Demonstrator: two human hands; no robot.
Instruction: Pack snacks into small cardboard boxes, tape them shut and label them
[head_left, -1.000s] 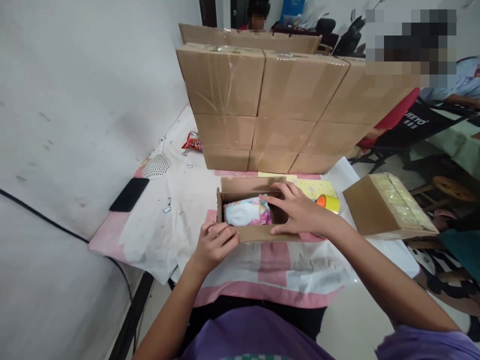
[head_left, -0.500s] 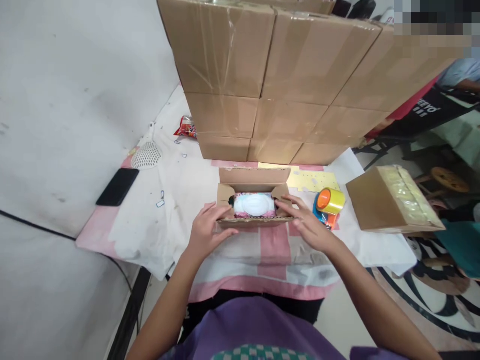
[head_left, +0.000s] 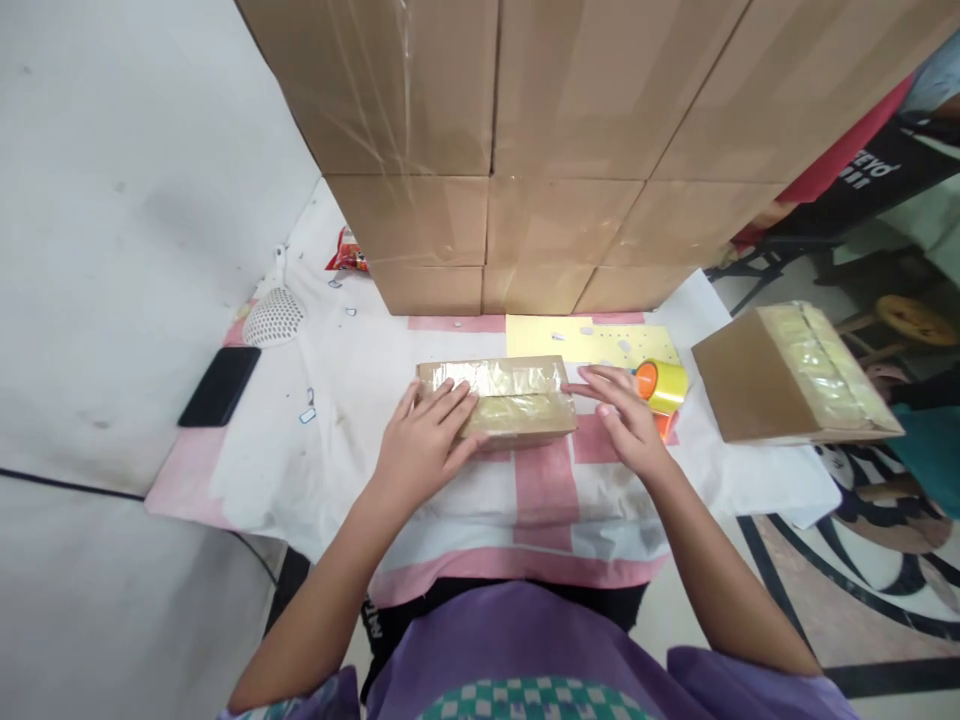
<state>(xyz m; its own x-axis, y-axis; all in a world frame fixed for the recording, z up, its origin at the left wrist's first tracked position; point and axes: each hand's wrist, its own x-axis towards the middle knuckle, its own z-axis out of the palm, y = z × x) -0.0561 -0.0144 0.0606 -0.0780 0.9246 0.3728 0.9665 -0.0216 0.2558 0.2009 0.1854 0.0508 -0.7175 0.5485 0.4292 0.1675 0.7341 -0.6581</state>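
A small cardboard box (head_left: pixel 517 422) lies in front of me on the cloth, with a closed face upward. Shiny clear tape (head_left: pixel 517 378) runs along that face. My left hand (head_left: pixel 429 435) rests on the left part of the box, palm down, its fingers spread over the top. At the box's right end is my right hand (head_left: pixel 624 412), fingers stretched out and the fingertips at the edge. Just beyond that hand stands a yellow tape roll (head_left: pixel 666 388) with an orange core. Whatever is inside the box is hidden.
Stacked cartons (head_left: pixel 559 220) form a wall at the back. A larger taped box (head_left: pixel 765 380) stands at the right edge. On the left lie a black phone (head_left: pixel 219 387) and a white perforated scoop (head_left: pixel 274 317). Yellow card (head_left: pixel 551 340) lies behind the box.
Earlier the box stood open, showing a pack with a white oval lid; now a taped, closed face is upward. My left hand has moved onto the top. The view has shifted slightly.
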